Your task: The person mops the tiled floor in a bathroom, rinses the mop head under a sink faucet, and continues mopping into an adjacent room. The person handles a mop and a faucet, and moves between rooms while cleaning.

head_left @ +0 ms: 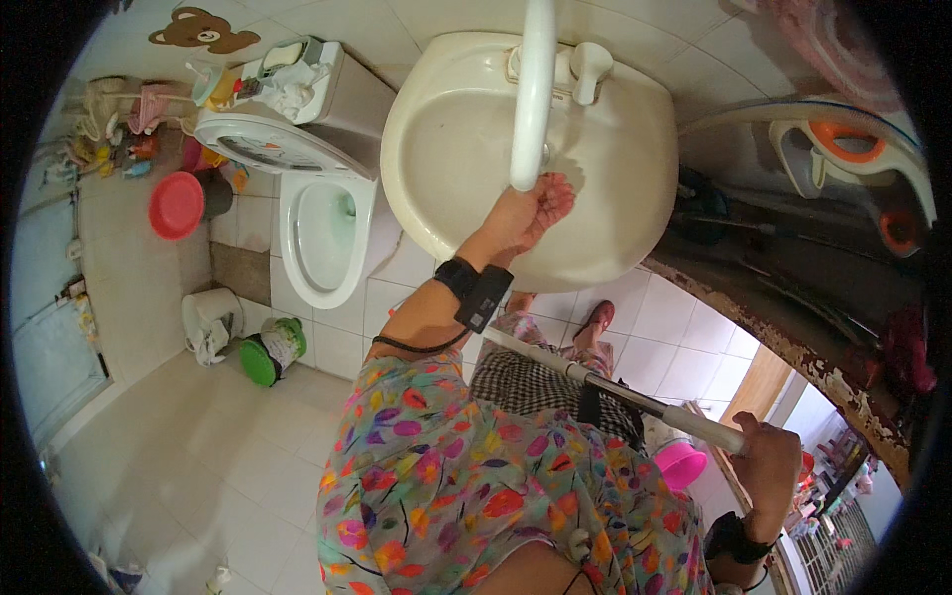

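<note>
Right hand (pixel 769 458) grips a pole (pixel 684 422) extending leftward from it; left hand (pixel 531 213), fingers loosely curled, overhangs the sink (pixel 436 149).

The pole (pixel 565 368) is off-white with a shiny silver stretch. The tap (pixel 535 79) is white, the sink (pixel 446 139) cream. Leaf shapes in red, orange, yellow, pink and purple dot the grey top (pixel 436 446); the cloth (pixel 526 387) has black-and-white checks. The 2 wristbands (pixel 456 279) are black. The toilet (pixel 362 218) is white, the basin (pixel 175 206) coral red, the tub (pixel 680 464) magenta, the bear sticker (pixel 203 38) brown.
</note>
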The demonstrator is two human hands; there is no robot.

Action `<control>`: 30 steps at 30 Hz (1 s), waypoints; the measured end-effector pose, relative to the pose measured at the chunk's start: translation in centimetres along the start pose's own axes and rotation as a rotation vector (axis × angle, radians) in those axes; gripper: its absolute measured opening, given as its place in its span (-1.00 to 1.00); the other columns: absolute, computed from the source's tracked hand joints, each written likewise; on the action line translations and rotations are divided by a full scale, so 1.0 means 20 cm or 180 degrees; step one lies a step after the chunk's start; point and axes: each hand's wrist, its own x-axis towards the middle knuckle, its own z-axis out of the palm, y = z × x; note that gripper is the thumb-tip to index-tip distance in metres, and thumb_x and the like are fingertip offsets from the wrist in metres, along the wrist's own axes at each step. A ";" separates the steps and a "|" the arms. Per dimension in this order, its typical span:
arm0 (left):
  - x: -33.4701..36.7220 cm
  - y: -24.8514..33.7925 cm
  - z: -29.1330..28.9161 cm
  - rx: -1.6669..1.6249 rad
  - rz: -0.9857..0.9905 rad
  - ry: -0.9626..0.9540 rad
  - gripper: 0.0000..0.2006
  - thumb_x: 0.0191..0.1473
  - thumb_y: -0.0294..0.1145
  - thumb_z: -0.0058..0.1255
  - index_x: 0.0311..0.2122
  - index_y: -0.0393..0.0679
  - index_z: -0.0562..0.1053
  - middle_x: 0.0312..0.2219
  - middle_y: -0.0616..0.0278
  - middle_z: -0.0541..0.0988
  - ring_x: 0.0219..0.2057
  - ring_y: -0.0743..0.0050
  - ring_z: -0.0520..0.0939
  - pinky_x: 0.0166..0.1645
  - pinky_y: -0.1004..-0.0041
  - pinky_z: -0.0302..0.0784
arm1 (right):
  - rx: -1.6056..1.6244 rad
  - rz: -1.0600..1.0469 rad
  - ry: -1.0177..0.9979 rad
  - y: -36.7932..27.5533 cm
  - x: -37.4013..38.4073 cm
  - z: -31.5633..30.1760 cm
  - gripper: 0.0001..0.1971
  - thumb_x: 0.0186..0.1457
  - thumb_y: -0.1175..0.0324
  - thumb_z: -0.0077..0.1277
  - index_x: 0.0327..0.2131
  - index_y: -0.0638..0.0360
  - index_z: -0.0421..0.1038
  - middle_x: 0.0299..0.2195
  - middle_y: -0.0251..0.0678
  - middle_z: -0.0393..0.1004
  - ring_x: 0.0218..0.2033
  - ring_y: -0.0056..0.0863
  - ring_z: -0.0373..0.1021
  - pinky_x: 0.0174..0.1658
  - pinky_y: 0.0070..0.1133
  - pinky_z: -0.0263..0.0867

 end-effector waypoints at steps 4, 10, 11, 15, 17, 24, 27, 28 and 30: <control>-0.04 0.11 -0.01 0.4026 0.0883 0.0579 -0.74 0.17 -0.33 -0.11 -0.13 -0.28 0.40 -0.30 0.07 0.54 -0.28 0.25 0.57 -0.06 0.33 0.51 | 0.0020 0.0003 0.0039 -0.04 0.01 -0.05 -0.61 -0.26 0.41 0.19 -0.23 0.02 0.41 -0.57 -0.24 0.48 -0.53 -0.23 0.46 -0.42 -0.37 0.34; 0.02 0.59 -0.21 0.7383 0.0540 0.0814 -0.55 0.01 -0.19 0.04 -0.01 -0.20 0.37 -0.05 -0.10 0.42 0.03 -0.06 0.39 0.16 0.15 0.24 | 0.0028 0.0108 -0.0004 -0.06 0.02 -0.07 -0.61 -0.24 0.43 0.15 -0.21 0.00 0.41 -0.58 -0.23 0.49 -0.51 -0.24 0.48 -0.42 -0.38 0.34; 0.03 0.66 -0.24 0.6803 0.1838 0.1038 -0.48 0.01 -0.15 0.03 0.05 -0.22 0.33 0.03 -0.14 0.36 0.09 -0.09 0.32 0.20 0.15 0.18 | 0.0010 0.0138 -0.0104 -0.06 0.02 -0.06 -0.61 -0.24 0.43 0.15 -0.21 0.00 0.41 -0.57 -0.23 0.49 -0.51 -0.24 0.48 -0.42 -0.38 0.34; 0.31 0.91 -0.24 0.7034 0.2916 0.1882 -0.24 0.00 -0.03 0.03 0.20 -0.30 0.10 0.18 -0.18 0.14 0.20 -0.15 0.16 0.29 0.09 -0.04 | 0.0096 0.0243 -0.0118 -0.07 0.00 -0.07 -0.59 -0.26 0.41 0.18 -0.21 0.02 0.42 -0.57 -0.18 0.49 -0.52 -0.19 0.46 -0.43 -0.36 0.34; 0.35 0.91 -0.22 0.7340 0.2842 0.1985 -0.19 0.00 -0.01 0.04 0.22 -0.32 0.05 0.22 -0.18 0.08 0.23 -0.14 0.11 0.31 0.08 -0.10 | -0.0002 0.0169 -0.0122 -0.08 0.00 -0.08 -0.63 -0.21 0.45 0.10 -0.20 0.03 0.41 -0.58 -0.19 0.48 -0.53 -0.22 0.47 -0.42 -0.36 0.34; 0.07 0.67 -0.22 0.6686 0.1479 -0.0821 -0.43 0.00 -0.21 0.07 0.14 -0.10 0.26 0.12 0.10 0.32 0.24 0.08 0.13 0.32 0.10 -0.05 | -0.0256 0.0070 -0.0127 -0.10 0.05 -0.13 -0.60 -0.20 0.40 0.10 -0.16 0.03 0.40 -0.59 -0.21 0.47 -0.54 -0.23 0.46 -0.44 -0.34 0.34; 0.05 0.77 -0.22 0.7420 0.2119 -0.0705 -0.50 0.02 -0.25 0.03 0.11 -0.03 0.32 0.09 0.23 0.37 0.25 0.17 0.13 0.34 0.15 -0.08 | -0.0184 0.0069 -0.0056 -0.12 0.05 -0.15 -0.60 -0.21 0.41 0.10 -0.17 0.03 0.40 -0.59 -0.21 0.48 -0.54 -0.24 0.46 -0.44 -0.34 0.34; 0.07 0.81 -0.23 0.7874 0.2399 -0.0581 -0.51 0.03 -0.25 0.02 0.11 -0.03 0.32 0.10 0.24 0.36 0.25 0.19 0.13 0.35 0.17 -0.10 | -0.0272 0.0087 -0.0055 -0.12 0.05 -0.16 -0.60 -0.22 0.43 0.10 -0.17 0.04 0.41 -0.57 -0.20 0.49 -0.54 -0.23 0.47 -0.44 -0.36 0.35; 0.07 0.88 -0.26 0.8705 0.2896 -0.0781 -0.43 0.02 -0.19 0.03 0.15 -0.13 0.27 0.15 0.08 0.28 0.27 0.20 0.08 0.38 0.22 -0.19 | -0.0055 0.0096 -0.0030 -0.13 0.03 -0.17 -0.59 -0.23 0.45 0.10 -0.17 0.06 0.41 -0.56 -0.18 0.50 -0.53 -0.22 0.47 -0.43 -0.36 0.36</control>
